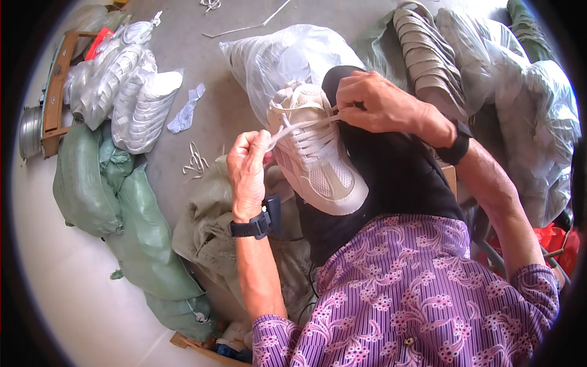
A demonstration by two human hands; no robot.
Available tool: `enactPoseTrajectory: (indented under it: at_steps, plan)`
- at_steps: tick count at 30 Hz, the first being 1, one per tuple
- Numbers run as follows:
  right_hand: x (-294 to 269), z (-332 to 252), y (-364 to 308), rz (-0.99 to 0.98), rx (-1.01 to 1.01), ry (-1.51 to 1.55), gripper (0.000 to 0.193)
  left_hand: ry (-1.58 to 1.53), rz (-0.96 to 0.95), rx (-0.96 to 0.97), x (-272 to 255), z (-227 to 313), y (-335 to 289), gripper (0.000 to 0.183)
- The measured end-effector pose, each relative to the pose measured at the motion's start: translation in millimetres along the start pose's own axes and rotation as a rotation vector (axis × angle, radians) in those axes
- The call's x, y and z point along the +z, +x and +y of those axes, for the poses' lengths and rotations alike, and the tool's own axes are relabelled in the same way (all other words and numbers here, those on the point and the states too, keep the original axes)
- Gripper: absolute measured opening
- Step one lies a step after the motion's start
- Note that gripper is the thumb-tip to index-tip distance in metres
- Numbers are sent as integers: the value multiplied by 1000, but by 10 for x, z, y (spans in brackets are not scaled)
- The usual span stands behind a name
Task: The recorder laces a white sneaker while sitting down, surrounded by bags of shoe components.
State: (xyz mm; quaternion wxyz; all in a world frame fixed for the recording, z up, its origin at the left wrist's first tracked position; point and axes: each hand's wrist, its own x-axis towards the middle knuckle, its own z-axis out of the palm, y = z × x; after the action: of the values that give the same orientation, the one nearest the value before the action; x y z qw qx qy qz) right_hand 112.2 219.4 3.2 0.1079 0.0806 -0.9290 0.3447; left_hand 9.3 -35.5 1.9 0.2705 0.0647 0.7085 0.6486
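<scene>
A white and beige sneaker [327, 162] rests on my lap against my dark trousers, its toe pointing toward me. Its lower eyelets are laced in rows across the tongue. Over the shoe's upper part a white shoelace [301, 126] is drawn out sideways between my two hands. My left hand [247, 164], on the shoe's left side, pinches one stretch of that lace. To the right of the shoe opening, my right hand [380, 104] is closed on the other stretch, knuckles up. Part of the shoe's heel end lies in the shade of the lace loops.
Beyond the shoe lies a clear plastic bag [287, 55]. Wrapped stacks of shoe parts [131, 92] and green sacks [134, 226] line the left. More bagged stacks [507, 79] crowd the right. Loose laces [195, 161] lie on the floor near a beige sack [211, 214].
</scene>
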Motion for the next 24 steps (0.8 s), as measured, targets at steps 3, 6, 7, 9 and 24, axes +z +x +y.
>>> enactPoseTrajectory:
  at_steps: [3,6,7,9,24]
  plan:
    - [-149,16,2,35,169,301,17,161,-109,-46,-64,118,5,13]
    - [-102,35,156,141,79,128,15,233,-15,33,-12,257,71,18]
    - [-31,5,253,160,46,136,12,237,-9,33,-13,266,101,18]
    - [58,-69,397,123,15,142,11,425,-28,205,39,275,186,19]
    - [163,-108,566,241,-73,-197,17,381,-71,249,286,197,427,23]
